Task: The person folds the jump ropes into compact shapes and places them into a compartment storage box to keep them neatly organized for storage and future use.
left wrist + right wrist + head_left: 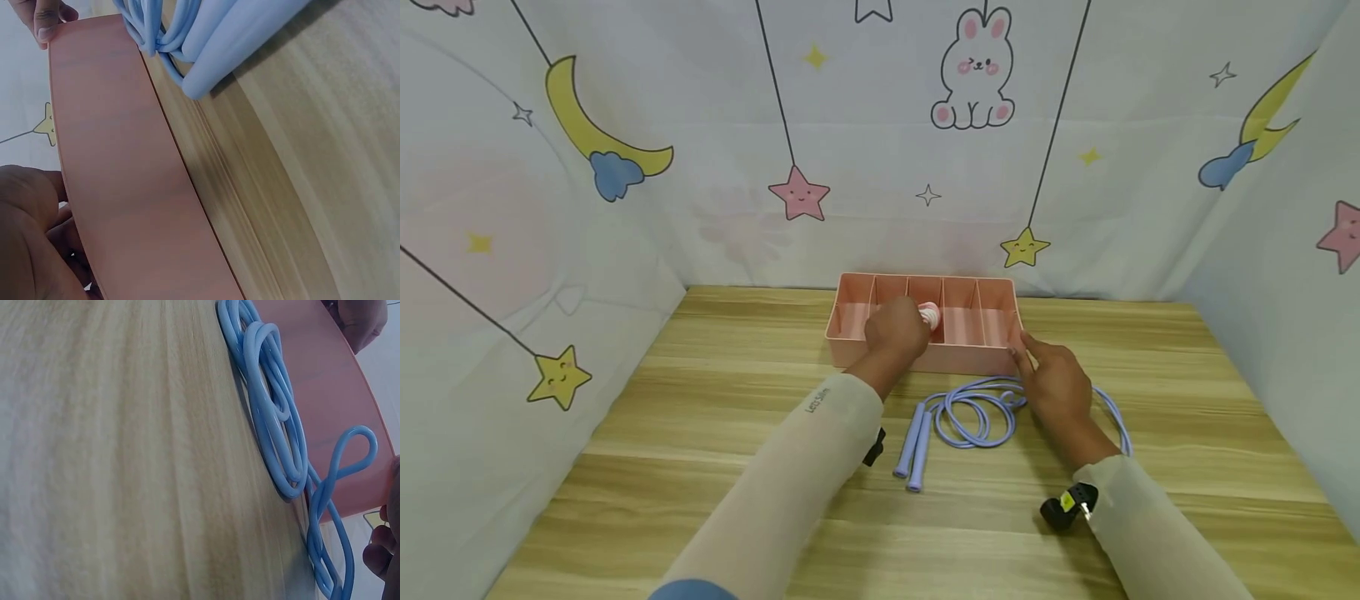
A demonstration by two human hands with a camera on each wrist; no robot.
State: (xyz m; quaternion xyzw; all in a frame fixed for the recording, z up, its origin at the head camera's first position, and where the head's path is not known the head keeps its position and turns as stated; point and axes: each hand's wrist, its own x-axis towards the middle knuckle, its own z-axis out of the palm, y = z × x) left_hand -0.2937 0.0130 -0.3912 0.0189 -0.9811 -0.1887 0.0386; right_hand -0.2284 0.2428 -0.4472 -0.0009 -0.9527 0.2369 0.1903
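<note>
On the wooden table [700,433], toward the back near the cartoon-printed cloth wall [700,150], stands a pink divided box [992,354] with five compartments in a row. Over the second and third compartments from the left hovers the left hand [895,332], fingers curled around a small pink-and-white object [930,315] that sits at the middle compartment; what the object is cannot be told. Seen from the left wrist, part of this hand lies against the box's long front wall. In front of the box, on the tabletop, lies a light blue skipping rope [973,412], its two handles side by side on the left and its cord coiled in loops just before the box. Farther right, the right hand [1052,379] rests over the rope's coil, its straight fingers touching the box's front right corner and gripping nothing. A small black device [1063,508] is strapped at the right wrist.
</note>
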